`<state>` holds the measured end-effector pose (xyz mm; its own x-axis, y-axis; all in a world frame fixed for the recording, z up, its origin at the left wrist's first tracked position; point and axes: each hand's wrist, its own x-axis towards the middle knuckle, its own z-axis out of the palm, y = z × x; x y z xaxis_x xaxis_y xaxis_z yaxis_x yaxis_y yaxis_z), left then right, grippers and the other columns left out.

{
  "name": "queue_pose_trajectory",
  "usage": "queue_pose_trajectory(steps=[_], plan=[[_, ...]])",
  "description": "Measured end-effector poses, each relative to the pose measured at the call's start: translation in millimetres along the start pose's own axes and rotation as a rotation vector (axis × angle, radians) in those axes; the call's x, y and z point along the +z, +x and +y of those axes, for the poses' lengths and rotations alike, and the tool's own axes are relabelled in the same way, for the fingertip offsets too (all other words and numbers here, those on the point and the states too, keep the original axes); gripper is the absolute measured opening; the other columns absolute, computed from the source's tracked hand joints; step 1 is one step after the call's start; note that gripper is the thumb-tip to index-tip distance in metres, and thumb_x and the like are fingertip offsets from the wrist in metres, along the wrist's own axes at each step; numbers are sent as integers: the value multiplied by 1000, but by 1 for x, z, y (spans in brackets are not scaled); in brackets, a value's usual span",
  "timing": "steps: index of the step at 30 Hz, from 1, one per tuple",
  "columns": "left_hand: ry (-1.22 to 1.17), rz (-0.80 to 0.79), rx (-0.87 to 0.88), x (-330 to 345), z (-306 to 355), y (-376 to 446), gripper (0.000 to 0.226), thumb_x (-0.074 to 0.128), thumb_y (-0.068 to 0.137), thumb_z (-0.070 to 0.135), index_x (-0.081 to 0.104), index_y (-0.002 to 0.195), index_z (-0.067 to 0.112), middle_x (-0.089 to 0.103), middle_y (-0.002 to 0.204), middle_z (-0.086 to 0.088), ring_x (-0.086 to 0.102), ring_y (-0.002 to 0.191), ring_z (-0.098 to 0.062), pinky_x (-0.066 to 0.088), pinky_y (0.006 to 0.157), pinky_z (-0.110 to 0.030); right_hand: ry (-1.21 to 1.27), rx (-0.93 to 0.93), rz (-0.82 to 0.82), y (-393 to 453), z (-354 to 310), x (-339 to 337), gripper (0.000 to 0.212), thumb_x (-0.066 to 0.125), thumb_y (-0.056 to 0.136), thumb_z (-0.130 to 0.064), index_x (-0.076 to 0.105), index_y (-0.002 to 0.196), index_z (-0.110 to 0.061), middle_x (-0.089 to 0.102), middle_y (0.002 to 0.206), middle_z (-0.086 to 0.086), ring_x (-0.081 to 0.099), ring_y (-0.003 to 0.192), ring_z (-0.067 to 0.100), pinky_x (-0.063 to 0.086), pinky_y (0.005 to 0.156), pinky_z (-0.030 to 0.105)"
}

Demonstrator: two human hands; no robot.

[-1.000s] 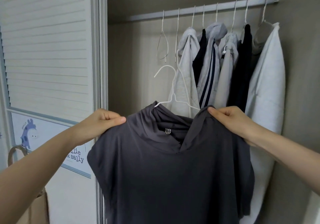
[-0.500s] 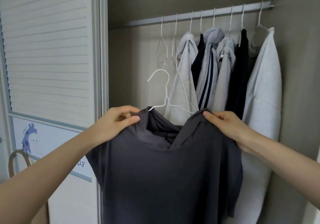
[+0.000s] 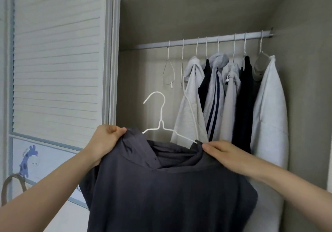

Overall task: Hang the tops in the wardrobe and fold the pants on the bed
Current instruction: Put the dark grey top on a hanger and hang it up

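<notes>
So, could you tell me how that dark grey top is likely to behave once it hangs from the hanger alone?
The dark grey top looks floppy: it sags in folds between the left hand and right hand. It seems light, held by pinches. It may slide along the thin white hanger.

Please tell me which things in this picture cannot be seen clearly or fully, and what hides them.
Head view only:
- White hanger: its lower part is hidden inside the dark grey top.
- The top's hem: cut off by the bottom edge.
- Left hand and right hand fingertips: hidden in folds of the top's shoulders.
- Sticker text on the wardrobe door: covered by the left arm.
- Rail left end: behind the door frame.
</notes>
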<state>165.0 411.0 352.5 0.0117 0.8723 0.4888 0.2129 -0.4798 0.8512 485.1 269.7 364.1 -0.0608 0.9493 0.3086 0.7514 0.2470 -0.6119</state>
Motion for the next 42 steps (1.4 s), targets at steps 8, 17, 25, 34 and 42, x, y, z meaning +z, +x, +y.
queue_pose_trajectory(steps=[8,17,25,34,42], plan=[[496,-34,243,0,14,42,39,37,104,37,66,112,12,65,116,-8,56,114,-28,41,99,-40,605,182,170,0,-68,-10,37,59,90,-45,78,79,-15,75,84,9,72,71,17,55,58,24],[91,-403,298,74,47,62,40,51,100,31,43,139,35,51,136,19,45,131,-8,36,106,-18,526,170,419,-1,-134,-40,36,66,86,-46,72,95,-12,74,74,5,70,65,20,55,61,24],[43,-549,433,124,96,52,48,46,103,27,36,149,17,41,141,14,36,127,2,29,93,-1,519,159,671,18,-146,-56,32,58,93,-37,65,100,-6,68,89,13,64,73,25,48,57,26],[53,-621,413,128,111,62,44,37,105,33,46,142,10,52,143,-7,47,131,-18,34,113,-32,466,94,789,94,-139,-61,25,51,96,-30,59,85,-9,61,80,7,60,75,21,50,66,28],[-221,-710,334,107,110,89,45,47,91,59,39,133,44,55,119,37,55,103,21,48,86,-7,419,33,829,189,-157,-71,39,40,99,-26,51,127,-3,61,113,15,58,99,32,48,91,38]])
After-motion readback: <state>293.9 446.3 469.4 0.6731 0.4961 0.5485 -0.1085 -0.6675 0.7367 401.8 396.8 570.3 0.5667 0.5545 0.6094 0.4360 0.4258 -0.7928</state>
